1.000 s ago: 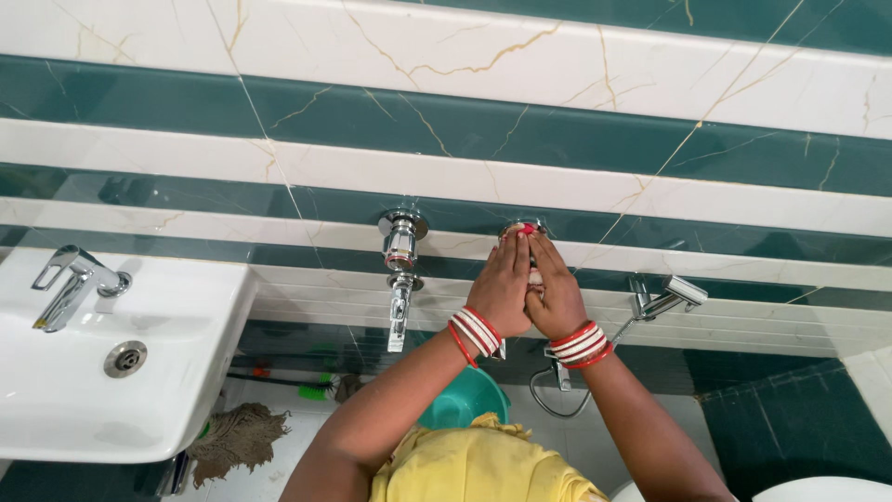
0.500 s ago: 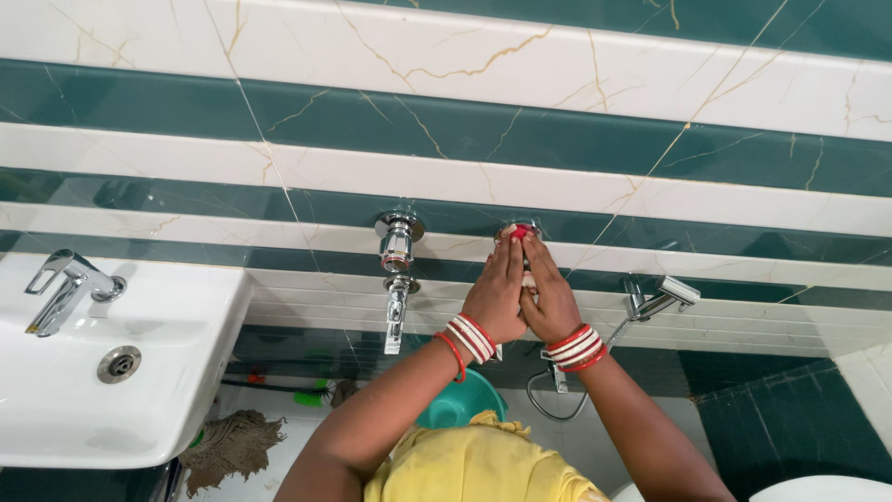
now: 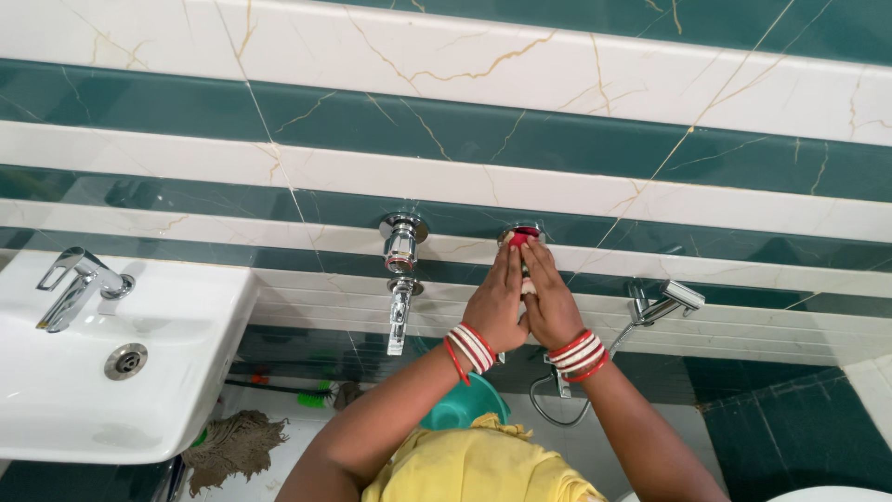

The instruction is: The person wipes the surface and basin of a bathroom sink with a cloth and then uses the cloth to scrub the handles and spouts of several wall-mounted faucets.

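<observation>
I see both hands raised to the tiled wall and pressed close together around a wall-mounted chrome tap (image 3: 522, 236), which sits on the green band of tile just right of a second, uncovered chrome tap (image 3: 400, 270). The left hand (image 3: 495, 302) lies flat along the left side of the fitting and the right hand (image 3: 550, 305) along the right side, fingers pointing up the wall, the two touching each other at the thumbs. Something red (image 3: 520, 238) shows at the fingertips against the tap's round base; I cannot tell whether it is a cloth, a pad or part of the fitting, nor which hand actually grips it. Both wrists carry red and white bangles (image 3: 471, 346).

To the right of the hands a chrome hand sprayer (image 3: 671, 301) rests in its holder on the wall, its hose (image 3: 548, 409) looping down below the right wrist. Far left, a white washbasin (image 3: 186, 372) with its own chrome mixer tap (image 3: 79, 284) and drain stands well apart from the hands. Below the arms (partly hidden by the yellow garment (image 3: 478, 465)) a teal bucket (image 3: 465, 404) sits on the floor, and a mop head (image 3: 237, 442) lies under the basin
</observation>
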